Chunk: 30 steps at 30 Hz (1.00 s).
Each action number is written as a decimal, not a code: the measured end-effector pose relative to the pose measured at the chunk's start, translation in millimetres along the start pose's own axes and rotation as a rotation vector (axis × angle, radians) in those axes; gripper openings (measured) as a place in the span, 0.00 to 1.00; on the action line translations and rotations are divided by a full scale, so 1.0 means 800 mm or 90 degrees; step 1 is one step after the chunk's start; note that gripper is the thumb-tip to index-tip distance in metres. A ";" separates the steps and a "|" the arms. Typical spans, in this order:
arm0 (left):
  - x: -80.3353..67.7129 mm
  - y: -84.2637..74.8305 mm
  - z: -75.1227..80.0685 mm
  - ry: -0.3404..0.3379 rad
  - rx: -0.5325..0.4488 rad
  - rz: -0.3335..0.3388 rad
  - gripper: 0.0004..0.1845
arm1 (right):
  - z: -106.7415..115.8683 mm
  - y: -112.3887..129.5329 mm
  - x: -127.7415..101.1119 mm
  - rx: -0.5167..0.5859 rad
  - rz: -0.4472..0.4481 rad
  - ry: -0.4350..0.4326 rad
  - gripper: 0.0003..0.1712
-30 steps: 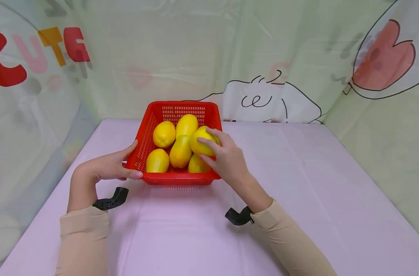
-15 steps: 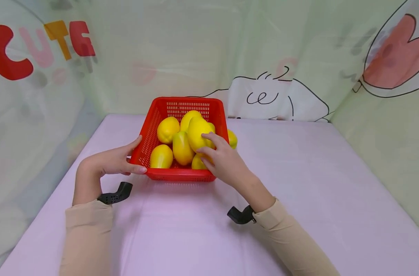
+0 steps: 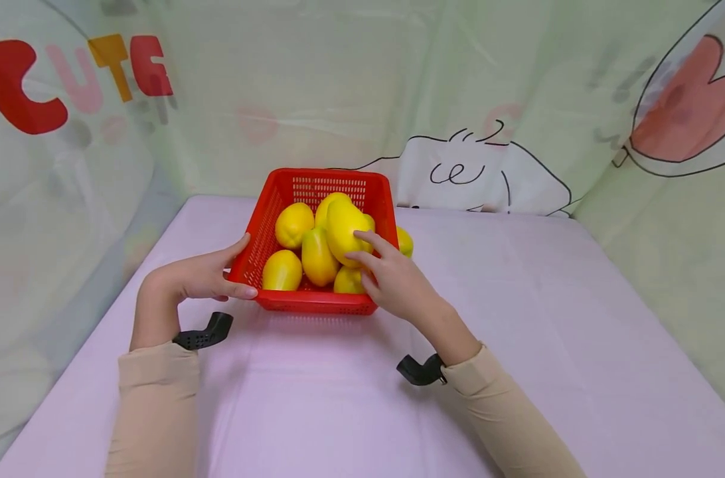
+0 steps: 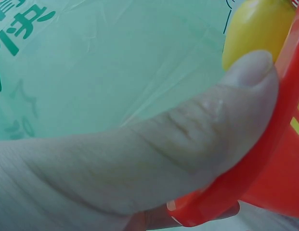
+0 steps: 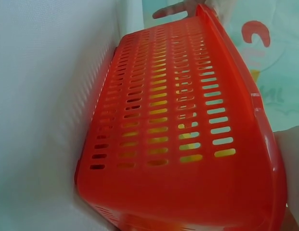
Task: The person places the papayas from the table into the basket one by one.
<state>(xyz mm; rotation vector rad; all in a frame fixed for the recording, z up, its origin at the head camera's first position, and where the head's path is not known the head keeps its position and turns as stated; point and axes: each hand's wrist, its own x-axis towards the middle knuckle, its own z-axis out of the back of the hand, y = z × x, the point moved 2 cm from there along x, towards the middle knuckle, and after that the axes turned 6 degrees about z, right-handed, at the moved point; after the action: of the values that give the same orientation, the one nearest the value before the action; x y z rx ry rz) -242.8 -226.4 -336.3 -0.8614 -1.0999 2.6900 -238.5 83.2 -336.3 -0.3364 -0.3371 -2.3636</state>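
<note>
Head view: left hand grips the red basket corner; right hand clasps a yellow fruit.

A red basket fills most of the right wrist view, seen from low down and very close, its slotted side wall running from the near corner at 6 o'clock up toward 12 o'clock. Yellow shows through many of the slots, brightest in the lower rows toward 4 o'clock. The basket stands on a pale desk that takes up the whole 9 o'clock side. At 12 o'clock a hand lies against the far end of the rim. At 4 o'clock a strip of skin sits just beside the rim, too cropped to read. Behind, from 1 to 3 o'clock, hangs a pale green sheet with a red mark.
</note>
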 end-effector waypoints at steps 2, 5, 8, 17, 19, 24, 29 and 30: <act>0.000 0.001 0.000 0.001 -0.001 0.004 0.63 | -0.001 -0.001 0.000 0.013 -0.004 0.015 0.22; 0.001 0.003 0.000 0.002 -0.001 0.004 0.63 | -0.003 -0.002 -0.001 0.017 -0.008 0.034 0.24; 0.002 0.003 -0.001 0.003 -0.001 0.001 0.63 | -0.002 -0.003 -0.001 0.012 -0.003 0.040 0.25; 0.003 0.002 -0.002 0.007 -0.008 0.000 0.63 | 0.025 -0.029 -0.007 0.019 -0.046 -0.092 0.30; 0.003 0.001 -0.002 0.004 -0.010 0.008 0.64 | 0.034 -0.041 -0.009 0.026 -0.076 -0.135 0.31; 0.002 0.000 -0.002 -0.001 -0.012 0.021 0.65 | 0.046 -0.077 -0.017 0.046 -0.150 -0.205 0.32; 0.000 0.000 -0.001 0.000 -0.010 0.021 0.65 | 0.046 -0.109 -0.024 0.066 -0.192 -0.231 0.32; 0.000 0.000 -0.001 0.000 -0.009 0.019 0.64 | 0.045 -0.114 -0.025 0.072 -0.199 -0.229 0.32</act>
<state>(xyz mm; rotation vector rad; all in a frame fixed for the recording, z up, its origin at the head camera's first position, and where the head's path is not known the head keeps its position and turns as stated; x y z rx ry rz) -242.1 -226.2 -337.0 -0.8861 -1.1165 2.7091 -281.9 171.9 -322.8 -0.7009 -0.7372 -2.5677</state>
